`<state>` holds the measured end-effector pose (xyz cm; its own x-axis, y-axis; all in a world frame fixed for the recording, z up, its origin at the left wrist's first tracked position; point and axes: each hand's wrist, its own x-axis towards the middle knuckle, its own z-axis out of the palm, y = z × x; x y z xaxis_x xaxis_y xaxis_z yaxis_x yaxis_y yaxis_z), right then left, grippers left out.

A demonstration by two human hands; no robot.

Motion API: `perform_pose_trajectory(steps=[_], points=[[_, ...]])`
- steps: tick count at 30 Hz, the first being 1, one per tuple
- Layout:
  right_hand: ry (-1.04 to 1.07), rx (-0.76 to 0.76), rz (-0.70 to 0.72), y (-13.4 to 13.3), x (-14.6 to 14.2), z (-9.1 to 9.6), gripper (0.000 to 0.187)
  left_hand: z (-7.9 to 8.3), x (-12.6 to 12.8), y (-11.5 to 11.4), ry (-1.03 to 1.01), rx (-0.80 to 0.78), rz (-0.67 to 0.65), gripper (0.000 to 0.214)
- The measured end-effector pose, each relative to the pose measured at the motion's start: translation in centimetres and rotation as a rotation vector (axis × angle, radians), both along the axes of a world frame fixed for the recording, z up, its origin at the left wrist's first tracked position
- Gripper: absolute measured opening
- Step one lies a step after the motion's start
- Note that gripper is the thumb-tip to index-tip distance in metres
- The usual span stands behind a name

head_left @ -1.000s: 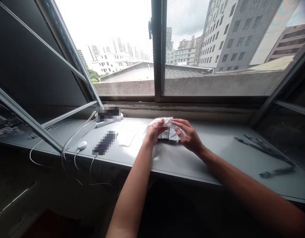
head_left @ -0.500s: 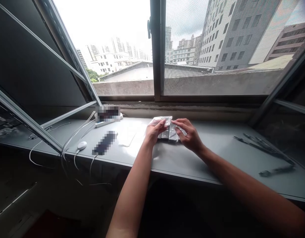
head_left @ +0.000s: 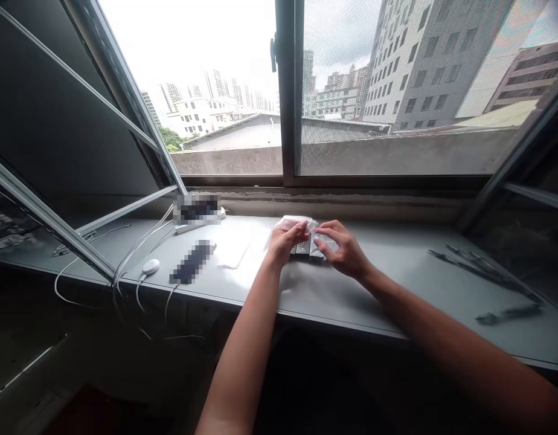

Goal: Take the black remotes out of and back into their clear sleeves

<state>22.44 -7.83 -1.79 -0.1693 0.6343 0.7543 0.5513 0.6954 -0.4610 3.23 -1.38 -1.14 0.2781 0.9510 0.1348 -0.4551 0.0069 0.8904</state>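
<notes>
A clear plastic bag (head_left: 298, 220) lies crumpled on the grey desk by the window. Partly covered by it is a black device with rows of small keys (head_left: 302, 247), like a remote control; my fingers and the plastic hide much of it. My left hand (head_left: 284, 241) pinches the bag, its thumb on the plastic over the device's left side. From the right, my right hand (head_left: 345, 249) has its thumb and forefinger closed on the bag's edge near the top of the device.
Left of my hands, a white sheet (head_left: 234, 249) lies on the desk (head_left: 374, 296). Farther left are a blurred-out dark phone-like object (head_left: 192, 261), a white round puck on a cable (head_left: 150, 266) and a white power strip (head_left: 200, 222). Dark cables (head_left: 482, 269) lie at the right; metal frames flank both sides.
My right fingers have shifted slightly at the bag's edge, and the plastic over the device has changed its folds. My left hand stays in nearly the same place.
</notes>
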Motion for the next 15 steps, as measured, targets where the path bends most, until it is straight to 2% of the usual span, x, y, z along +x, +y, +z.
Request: perform_pose_trajectory(steps=[15], points=[[0.005,0.031,-0.009,-0.02,-0.15,-0.16,0.031,-0.29,0.05,0.26,0.006,-0.037,0.021,0.051]])
